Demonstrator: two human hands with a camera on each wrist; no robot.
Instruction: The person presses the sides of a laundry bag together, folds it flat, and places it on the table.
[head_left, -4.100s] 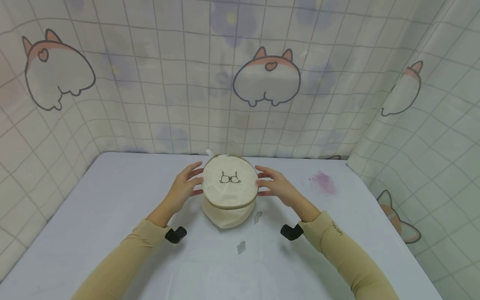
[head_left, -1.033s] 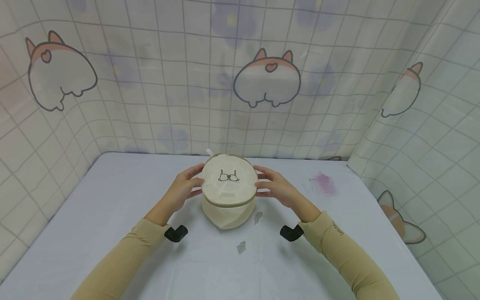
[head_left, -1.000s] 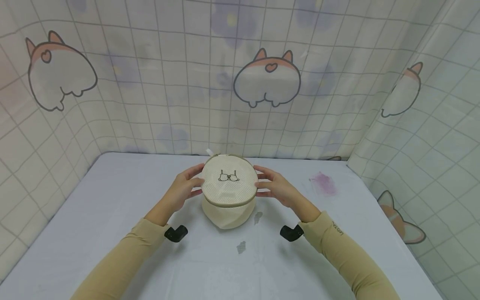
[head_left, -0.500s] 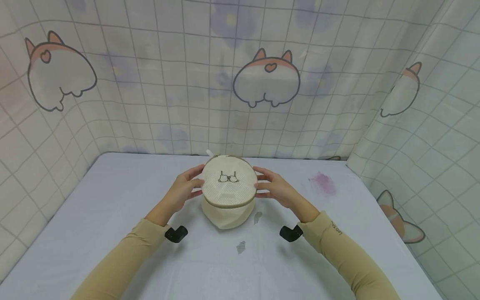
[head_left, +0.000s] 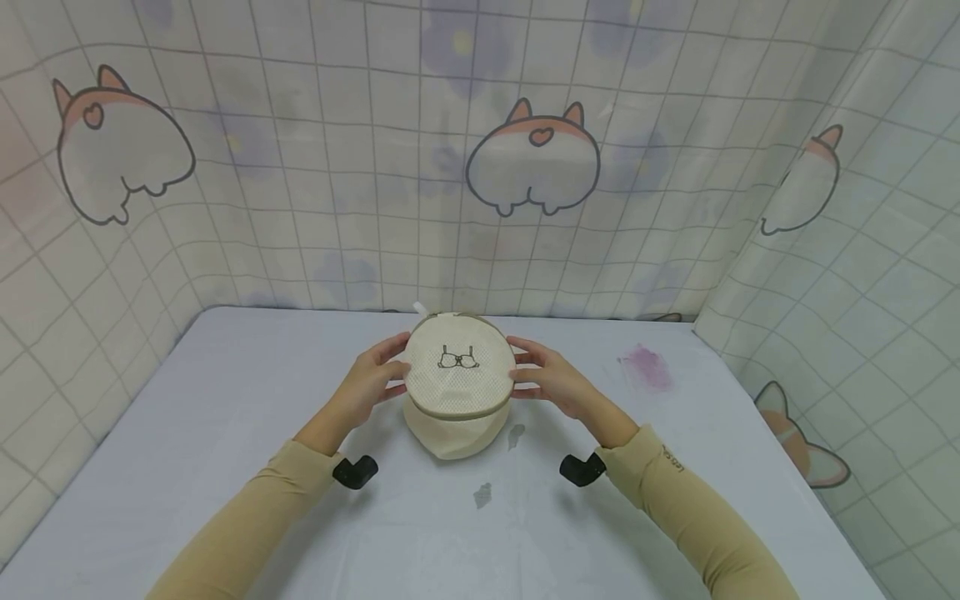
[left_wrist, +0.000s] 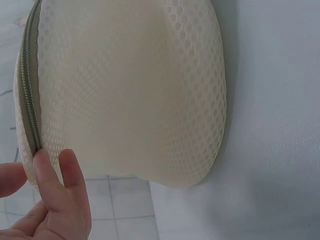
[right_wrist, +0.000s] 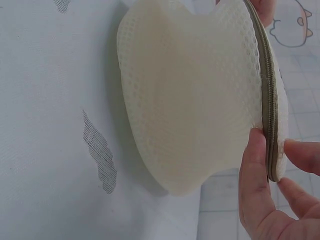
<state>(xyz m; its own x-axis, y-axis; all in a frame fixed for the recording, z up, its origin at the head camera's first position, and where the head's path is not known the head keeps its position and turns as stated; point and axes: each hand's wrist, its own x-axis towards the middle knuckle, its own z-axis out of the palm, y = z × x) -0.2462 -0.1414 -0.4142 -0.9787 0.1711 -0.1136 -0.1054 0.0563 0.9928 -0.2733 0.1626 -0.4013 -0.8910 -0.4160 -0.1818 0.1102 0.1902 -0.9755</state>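
A round cream mesh laundry bag stands on the table, its flat lid tilted towards me with a small bra drawing on it. My left hand pinches the lid's rim at the left, fingers spread. On the opposite side my right hand pinches the rim, thumb on the lid and fingers by the side wall. An olive zipper runs round the rim; the stretch in the right wrist view looks closed. In the left wrist view, fingertips touch the rim beside the zipper. The mesh wall sags and bulges below.
A white cloth covers the table. Grey patches lie in front of the bag, and a pink stain is at the right. A white tag sticks up behind the lid. Checked curtains with cartoon corgis surround the table.
Compared with about four seconds ago, both hands' fingers have come slightly further in on the rim. Over the last second the bag and hands have barely shifted.
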